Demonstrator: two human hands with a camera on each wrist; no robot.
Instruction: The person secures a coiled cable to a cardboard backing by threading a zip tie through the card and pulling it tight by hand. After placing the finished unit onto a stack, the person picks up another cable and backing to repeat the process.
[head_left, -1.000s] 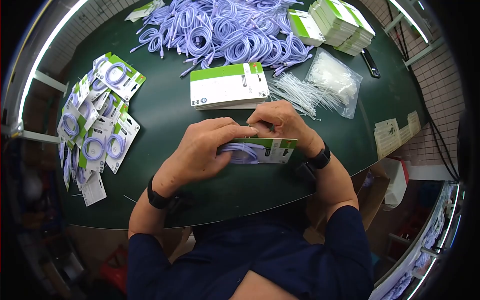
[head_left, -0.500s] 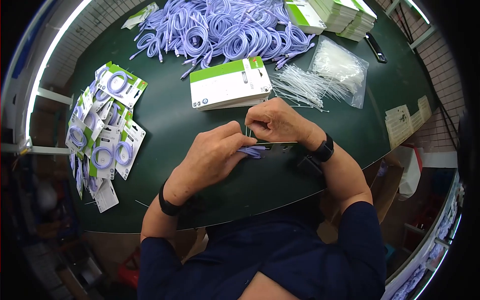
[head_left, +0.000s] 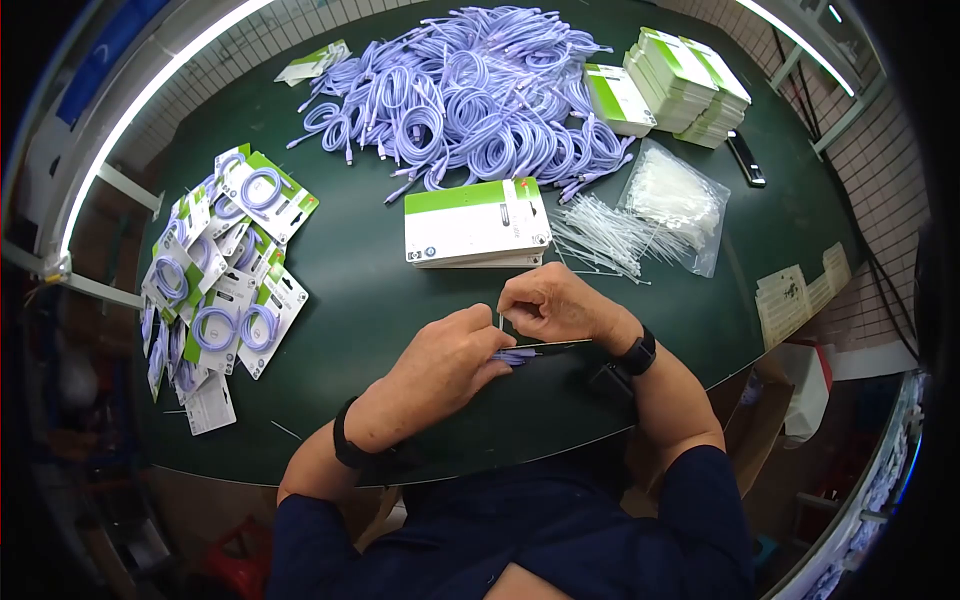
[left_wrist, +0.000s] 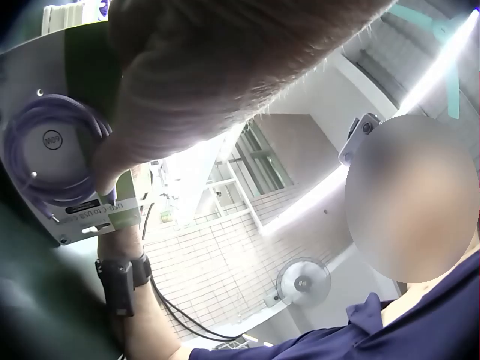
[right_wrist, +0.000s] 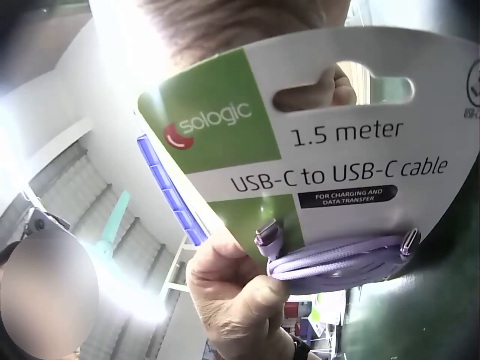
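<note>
The left hand [head_left: 440,365] grips a printed card [right_wrist: 345,154] with a coiled lilac cable [right_wrist: 337,262] lying on its face; in the head view the card is edge-on. Its thumb presses by the cable's end in the right wrist view. Just behind the card, the right hand [head_left: 555,303] has its fingers curled, pinching a thin white tie [head_left: 501,321] between thumb and finger. In the left wrist view the coil [left_wrist: 56,150] lies against the card's white part.
A stack of cards [head_left: 475,225] lies beyond the hands, with loose white ties [head_left: 610,235] and a bag of ties [head_left: 675,200] to its right. Heaped lilac cables [head_left: 470,90] lie behind. Carded cables [head_left: 215,315] are piled at left; more card stacks [head_left: 685,80] stand back right.
The card has turned from showing its face to edge-on in the head view. The right hand's fingers have drawn in around a tie. The head view has also shifted.
</note>
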